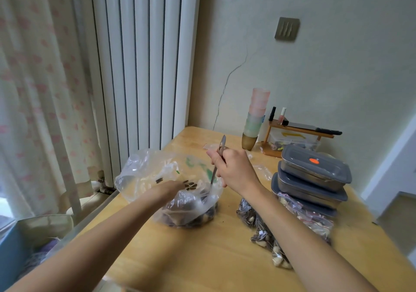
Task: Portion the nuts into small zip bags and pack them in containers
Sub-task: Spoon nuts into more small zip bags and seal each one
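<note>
The right hand [234, 168] is curled round the handle of a metal spoon [216, 165], its grip closed on it with the handle tip sticking up past the knuckles and the bowl end dipping into the big clear bag [144, 174] of nuts [191, 219]. The left hand [167, 189] reaches into that bag's open mouth; its fingers are hidden by the plastic, so I cannot tell whether its grip holds anything. The nuts lie dark in the bottom of the bag, and a few striped seeds [190, 184] cling to the plastic just beside the left hand. The bag sits near the middle of the wooden desk [202, 258].

To the right, filled zip bags [265, 235] lie in a row on the desk, touching one another. Behind them stand 3 stacked containers [315, 174] with grey lids, the top lid bearing an orange sticker. More filled bags lean against the lowest container. At the far wall stands a stack of cups [256, 114], beside a small wooden rack [297, 132].
</note>
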Motion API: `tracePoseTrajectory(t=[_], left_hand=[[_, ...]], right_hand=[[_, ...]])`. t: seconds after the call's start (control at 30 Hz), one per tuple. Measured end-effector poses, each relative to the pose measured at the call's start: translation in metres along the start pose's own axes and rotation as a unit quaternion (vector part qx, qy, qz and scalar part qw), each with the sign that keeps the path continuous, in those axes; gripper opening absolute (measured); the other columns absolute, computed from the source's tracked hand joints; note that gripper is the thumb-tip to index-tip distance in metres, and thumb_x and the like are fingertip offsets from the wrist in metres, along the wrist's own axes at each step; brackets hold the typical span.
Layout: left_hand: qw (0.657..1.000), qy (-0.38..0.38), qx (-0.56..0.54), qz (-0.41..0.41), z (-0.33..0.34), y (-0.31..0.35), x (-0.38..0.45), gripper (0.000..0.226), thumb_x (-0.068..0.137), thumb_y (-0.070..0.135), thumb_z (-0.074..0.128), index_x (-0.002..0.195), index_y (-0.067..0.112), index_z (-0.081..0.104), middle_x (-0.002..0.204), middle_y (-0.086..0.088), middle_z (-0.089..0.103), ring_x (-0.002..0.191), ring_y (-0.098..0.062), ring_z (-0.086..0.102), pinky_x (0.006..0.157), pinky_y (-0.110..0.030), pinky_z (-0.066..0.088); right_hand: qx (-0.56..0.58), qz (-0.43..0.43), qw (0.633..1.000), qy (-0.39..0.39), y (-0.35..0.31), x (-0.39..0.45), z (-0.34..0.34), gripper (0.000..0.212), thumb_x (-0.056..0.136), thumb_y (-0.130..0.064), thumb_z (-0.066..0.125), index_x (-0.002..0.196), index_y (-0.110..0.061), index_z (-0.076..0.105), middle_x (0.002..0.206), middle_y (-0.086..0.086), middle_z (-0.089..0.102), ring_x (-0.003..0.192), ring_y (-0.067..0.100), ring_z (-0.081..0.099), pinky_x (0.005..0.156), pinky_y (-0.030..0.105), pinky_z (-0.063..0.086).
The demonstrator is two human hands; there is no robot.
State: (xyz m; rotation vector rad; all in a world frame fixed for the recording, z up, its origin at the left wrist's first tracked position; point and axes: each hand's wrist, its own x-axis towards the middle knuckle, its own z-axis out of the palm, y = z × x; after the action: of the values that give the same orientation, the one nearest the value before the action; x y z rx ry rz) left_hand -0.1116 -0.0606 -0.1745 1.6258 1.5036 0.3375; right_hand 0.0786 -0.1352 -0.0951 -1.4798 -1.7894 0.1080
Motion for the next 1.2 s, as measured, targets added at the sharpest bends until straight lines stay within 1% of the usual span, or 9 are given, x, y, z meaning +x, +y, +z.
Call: tracePoseTrajectory(t=[0.07, 0.23, 0.37, 0.63, 0.7, 0.8, 1.0, 1.1, 1.2], left_hand=[[0.998, 0.004, -0.060, -0.014, 0.003, -0.002, 0.005, 0.052, 0.091, 0.045, 0.055, 0.128, 0.010, 0.063, 0.138, -0.012, 0.057, 0.120, -0.028, 0.054, 0.104, -0.037, 0.042], [0.999, 0.019, -0.039, -0.006, 0.009, 0.021, 0.021, 0.034, 0.099, 0.011, 0.055, 0.130, -0.004, 0.059, 0.148, -0.020, 0.050, 0.100, -0.026, 0.049, 0.083, -0.034, 0.046], [0.996, 0.058, -0.073, -0.009, 0.011, 0.026, 0.020, 0.032, 0.102, 0.007, 0.049, 0.072, 0.018, 0.051, 0.134, -0.021, 0.060, 0.120, -0.032, 0.057, 0.093, -0.030, 0.047], [0.940, 0.151, -0.298, 0.068, 0.006, 0.014, 0.023, 0.023, 0.095, 0.012, 0.068, 0.106, 0.017, 0.048, 0.070, -0.002, 0.055, 0.070, -0.023, 0.061, 0.055, -0.018, 0.049], [0.924, 0.163, -0.342, 0.056, 0.005, 0.016, 0.022, 0.013, 0.100, 0.021, 0.060, 0.109, 0.013, 0.055, 0.064, -0.008, 0.057, 0.067, -0.024, 0.061, 0.062, -0.023, 0.057], [0.942, 0.176, -0.273, 0.087, 0.005, 0.019, 0.018, 0.050, 0.092, 0.009, 0.071, 0.130, 0.010, 0.040, 0.079, -0.007, 0.061, 0.072, -0.019, 0.061, 0.070, -0.023, 0.053], [0.955, 0.169, -0.225, 0.091, 0.001, 0.011, 0.019, 0.057, 0.087, -0.003, 0.072, 0.132, 0.010, 0.040, 0.085, 0.004, 0.052, 0.066, 0.005, 0.046, 0.055, -0.007, 0.042], [0.938, 0.181, -0.275, 0.105, 0.006, 0.008, 0.019, 0.045, 0.101, 0.000, 0.047, 0.142, 0.016, 0.036, 0.055, 0.008, 0.052, 0.047, 0.000, 0.053, 0.051, -0.016, 0.042], [0.944, 0.195, -0.249, 0.099, 0.009, 0.009, 0.023, 0.033, 0.110, 0.024, 0.029, 0.143, 0.026, 0.031, 0.049, -0.001, 0.062, 0.060, -0.019, 0.063, 0.084, -0.046, 0.056]], right_hand=[[0.016, 0.022, 1.000, -0.002, -0.003, -0.003, 0.002, 0.048, 0.107, -0.038, 0.053, 0.075, -0.004, 0.063, 0.062, 0.012, 0.065, 0.038, 0.016, 0.060, 0.046, 0.038, 0.055], [0.054, 0.098, 0.994, 0.012, -0.002, -0.005, 0.005, 0.045, 0.108, -0.034, 0.050, 0.080, -0.002, 0.065, 0.063, 0.014, 0.068, 0.041, 0.020, 0.065, 0.049, 0.037, 0.058], [0.115, 0.189, 0.974, 0.038, 0.010, -0.007, 0.006, 0.044, 0.109, -0.034, 0.050, 0.085, -0.001, 0.067, 0.062, 0.012, 0.071, 0.047, 0.024, 0.069, 0.047, 0.027, 0.055], [0.118, 0.242, 0.952, 0.146, 0.024, 0.001, -0.011, 0.048, 0.111, -0.035, 0.045, 0.085, -0.001, 0.067, 0.063, 0.013, 0.071, 0.038, 0.014, 0.060, 0.041, 0.015, 0.045], [0.110, 0.227, 0.954, 0.160, 0.022, 0.004, -0.012, 0.049, 0.111, -0.036, 0.044, 0.085, 0.001, 0.066, 0.064, 0.015, 0.070, 0.037, 0.015, 0.059, 0.041, 0.017, 0.045], [0.101, 0.217, 0.955, 0.175, 0.020, 0.008, -0.013, 0.052, 0.111, -0.036, 0.044, 0.083, 0.003, 0.065, 0.062, 0.016, 0.068, 0.035, 0.017, 0.058, 0.040, 0.020, 0.046], [0.104, 0.246, 0.945, 0.186, 0.025, 0.008, -0.011, 0.049, 0.111, -0.035, 0.045, 0.084, 0.001, 0.066, 0.060, 0.011, 0.068, 0.035, 0.014, 0.059, 0.040, 0.021, 0.047], [0.118, 0.250, 0.940, 0.200, 0.024, 0.009, -0.010, 0.050, 0.111, -0.034, 0.044, 0.085, 0.002, 0.067, 0.059, 0.010, 0.068, 0.036, 0.015, 0.060, 0.039, 0.021, 0.046], [0.125, 0.227, 0.943, 0.210, 0.016, 0.012, -0.010, 0.049, 0.111, -0.035, 0.044, 0.086, 0.001, 0.066, 0.059, 0.010, 0.069, 0.039, 0.018, 0.063, 0.041, 0.023, 0.049]])
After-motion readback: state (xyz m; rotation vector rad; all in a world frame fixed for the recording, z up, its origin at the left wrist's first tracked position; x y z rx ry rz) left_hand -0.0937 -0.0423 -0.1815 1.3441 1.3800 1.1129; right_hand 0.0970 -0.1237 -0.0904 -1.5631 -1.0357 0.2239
